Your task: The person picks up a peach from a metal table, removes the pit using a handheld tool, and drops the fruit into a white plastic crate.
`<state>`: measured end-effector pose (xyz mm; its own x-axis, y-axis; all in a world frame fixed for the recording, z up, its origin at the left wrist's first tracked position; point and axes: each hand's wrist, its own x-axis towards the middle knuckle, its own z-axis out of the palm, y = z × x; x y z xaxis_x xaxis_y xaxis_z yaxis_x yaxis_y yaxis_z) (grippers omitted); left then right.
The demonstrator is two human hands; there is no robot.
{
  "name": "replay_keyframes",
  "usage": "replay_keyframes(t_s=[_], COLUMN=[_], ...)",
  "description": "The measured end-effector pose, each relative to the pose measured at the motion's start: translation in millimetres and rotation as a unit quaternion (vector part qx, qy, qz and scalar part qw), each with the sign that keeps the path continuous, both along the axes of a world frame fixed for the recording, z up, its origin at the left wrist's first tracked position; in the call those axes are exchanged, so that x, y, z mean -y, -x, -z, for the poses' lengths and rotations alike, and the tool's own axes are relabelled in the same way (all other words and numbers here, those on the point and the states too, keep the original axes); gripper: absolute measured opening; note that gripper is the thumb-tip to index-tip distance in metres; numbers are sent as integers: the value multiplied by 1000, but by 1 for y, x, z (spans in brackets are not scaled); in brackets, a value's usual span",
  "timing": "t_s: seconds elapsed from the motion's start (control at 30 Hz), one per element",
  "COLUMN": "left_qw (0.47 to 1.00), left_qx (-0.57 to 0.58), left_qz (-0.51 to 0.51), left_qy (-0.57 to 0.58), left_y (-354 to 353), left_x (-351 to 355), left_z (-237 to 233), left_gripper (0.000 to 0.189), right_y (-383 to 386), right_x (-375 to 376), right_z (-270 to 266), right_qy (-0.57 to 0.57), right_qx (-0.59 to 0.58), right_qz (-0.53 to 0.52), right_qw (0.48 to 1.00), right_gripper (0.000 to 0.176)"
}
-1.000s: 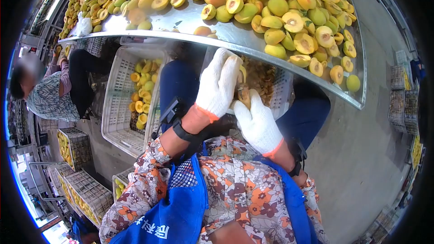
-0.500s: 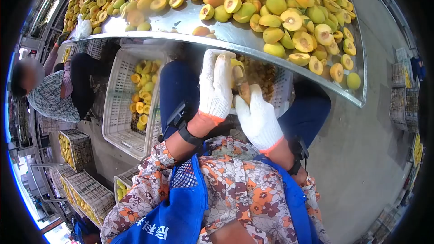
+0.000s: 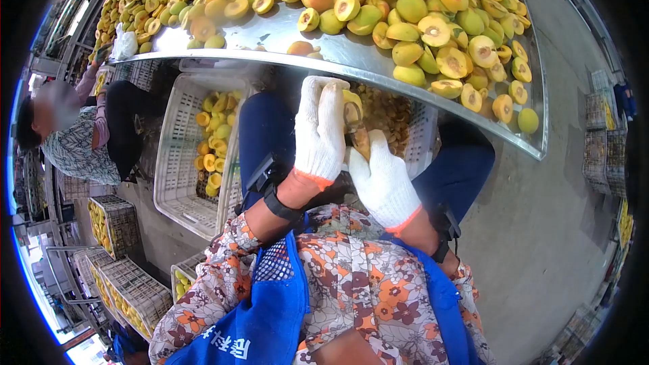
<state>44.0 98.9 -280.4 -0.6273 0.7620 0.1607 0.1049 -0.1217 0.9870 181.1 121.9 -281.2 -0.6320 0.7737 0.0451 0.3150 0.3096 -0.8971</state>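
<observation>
My left hand [image 3: 320, 132], in a white knit glove, is closed round a yellow peach half [image 3: 352, 101] that shows past its fingers. My right hand [image 3: 384, 186], gloved likewise, grips a small pitting tool [image 3: 361, 140] with a brownish handle and a curved metal end. The tool's metal end meets the peach half, and its tip is partly hidden. Both hands are close together in front of the metal table [image 3: 270, 30], above a white crate [image 3: 424, 136] holding brownish scraps or pits [image 3: 395, 111].
Many halved peaches [image 3: 405, 20] are heaped on the table, whose raised metal edge runs before me. At left, a white crate [image 3: 165, 182] holds peach halves [image 3: 215, 135]. A co-worker [image 3: 81, 132] sits further left, near stacked crates [image 3: 128, 290]. More crates [image 3: 604, 155] stand far right.
Both hands have shifted slightly left, still holding the peach half and the tool. The tool's angle has changed a little. The co-worker's head and arm have moved slightly.
</observation>
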Motion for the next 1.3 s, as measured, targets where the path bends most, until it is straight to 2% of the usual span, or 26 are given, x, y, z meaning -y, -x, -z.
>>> replay_keyframes(t_s=[0.1, 0.13, 0.17, 0.2, 0.23, 0.3, 0.37, 0.4, 0.43, 0.47, 0.5, 0.57, 0.63, 0.73, 0.77, 0.83, 0.87, 0.9, 0.93, 0.97, 1.0, 1.13, 1.23, 1.3], left_qw=[998, 996, 991, 986, 994, 979, 975, 967, 958, 963, 962, 944, 940, 961, 962, 978, 979, 979, 984, 988, 991, 991, 994, 993], left_qx=[-49, -77, -136, -164, -103, -198, -220, -253, -285, -270, -271, -304, -314, -213, -214, 69, 105, 108, 110, 114, 100, 99, 57, 72], left_qz=[-7, 3, 1, -12, -7, -10, 1, 1, 2, 11, 1, 53, 53, 101, 98, 136, 122, 123, 90, 57, 42, -29, -48, -37], left_qy=[32, 43, 0, -19, -25, -53, -44, -31, -16, 22, 21, 118, 122, 146, 141, 140, 124, 119, 105, 92, 77, 89, 78, 87], left_y=[-5, 0, 2, 1, -2, 1, 4, 8, 12, 13, 17, 23, 28, 37, 40, 43, 42, 38, 37, 34, 33, 27, 30, 32], left_x=[7, 9, 5, 2, 0, -1, -4, -6, -7, -7, -6, -3, -1, 4, 5, 9, 9, 12, 13, 14, 14, 15, 14, 13], left_z=[-15, 2, 4, 3, -5, -11, -11, -6, -2, -4, -6, -6, -1, -5, -6, -5, 3, 10, 15, 22, 30, 40, 38, 38], left_gripper=[24, 23, 22, 21, 15, 16, 17, 15, 14, 13, 13, 16, 22, 28, 28, 27, 26, 26, 27, 27, 26, 25, 25, 25], right_y=[-4, -7, -3, -1, -1, -1, -2, -3, -4, 1, 4, 6, 5, 9, 14, 21, 22, 20, 21, 23, 26, 32, 38, 40], right_x=[4, 9, 3, -3, -4, -8, -12, -13, -17, -17, -15, -8, -9, -10, -9, 0, -3, -1, 0, 1, 4, 7, 0, 1], right_z=[0, 10, 13, 7, 3, 8, 26, 31, 34, 12, -1, -2, 1, 3, 1, 0, 8, 22, 37, 43, 33, 42, 44, 44], right_qy=[20, -3, -41, -21, 7, -10, 148, 12, 6, 265, 507, 508, 531, 517, 513, 434, 387, 383, 216, 42, 72, 51, 62, 62], right_qx=[29, 26, 14, 20, 30, 1, -14, -67, -69, -80, -79, -85, -79, -77, -77, -53, -9, -5, 8, 24, 72, 64, 110, 122], right_qz=[-25, -17, -10, -20, -33, -31, -24, -93, -104, -59, -7, 3, -26, -38, -41, 0, -5, -4, -17, -29, -20, -12, -12, -8], right_qw=[999, 1000, 999, 999, 999, 999, 989, 993, 992, 959, 859, 857, 843, 851, 854, 900, 922, 924, 976, 998, 995, 997, 992, 991], right_gripper=[34, 36, 37, 38, 39, 32, 32, 34, 34, 36, 37, 31, 14, 14, 14, 17, 23, 23, 26, 30, 34, 38, 39, 39])
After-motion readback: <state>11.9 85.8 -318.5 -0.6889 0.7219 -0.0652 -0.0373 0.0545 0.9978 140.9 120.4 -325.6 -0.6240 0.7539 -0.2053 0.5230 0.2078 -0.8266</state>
